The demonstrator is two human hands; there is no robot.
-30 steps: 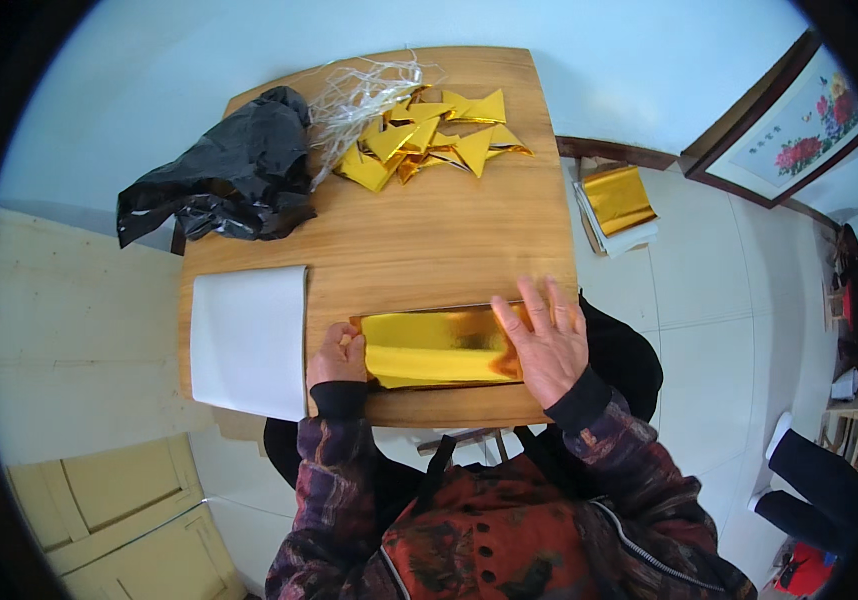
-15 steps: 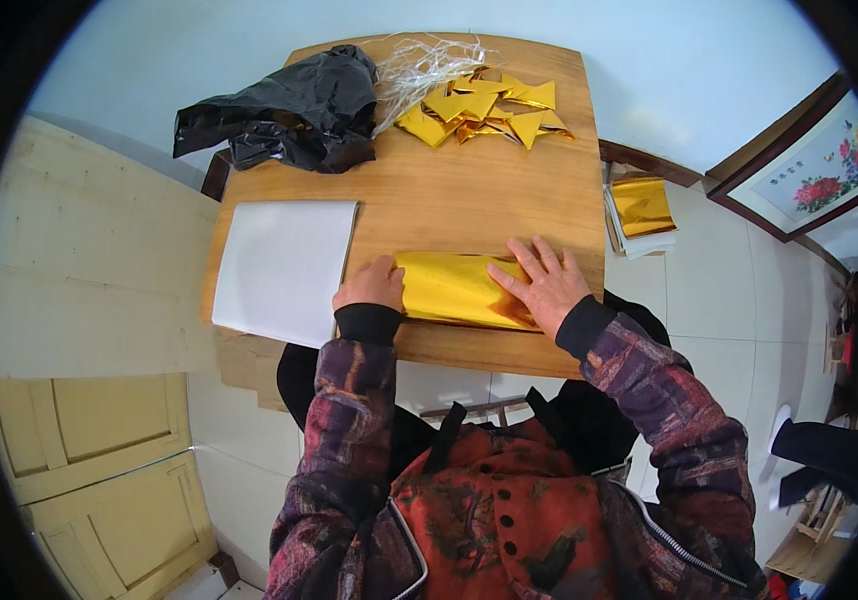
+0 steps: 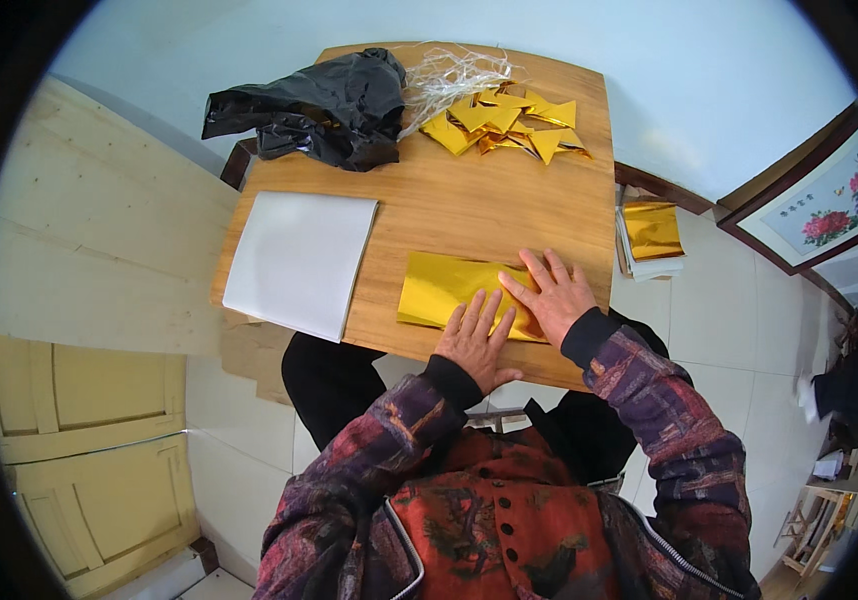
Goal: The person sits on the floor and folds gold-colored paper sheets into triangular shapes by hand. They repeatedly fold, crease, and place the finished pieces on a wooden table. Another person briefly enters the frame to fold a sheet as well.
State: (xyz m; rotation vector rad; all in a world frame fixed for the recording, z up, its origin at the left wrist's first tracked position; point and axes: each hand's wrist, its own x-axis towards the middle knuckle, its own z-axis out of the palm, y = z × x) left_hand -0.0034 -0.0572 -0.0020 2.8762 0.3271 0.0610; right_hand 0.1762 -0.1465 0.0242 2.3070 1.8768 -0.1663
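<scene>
Head view, gold sheet (image 3: 436,287): flat on the near right part of the surface (image 3: 419,200), long axis left to right, right end slightly nearer
Left hand (image 3: 476,340): grip spread, palm down, fingers over the sheet's near edge, nothing pinched
Right hand (image 3: 551,298): grip spread, fingers lying across the sheet's right part, nothing pinched
Sheet from the hands: its bare part stretches left and far from the left hand, the nearer one to the left end
White sheet (image 3: 301,262): left of the gold sheet, apart from it
Far side: black bag (image 3: 334,110) left, clear strings (image 3: 454,75) between, folded gold pieces (image 3: 489,117) right
Room: framed picture (image 3: 834,195) far right, pale board (image 3: 99,230) left, yellow doors (image 3: 99,490) near left
</scene>
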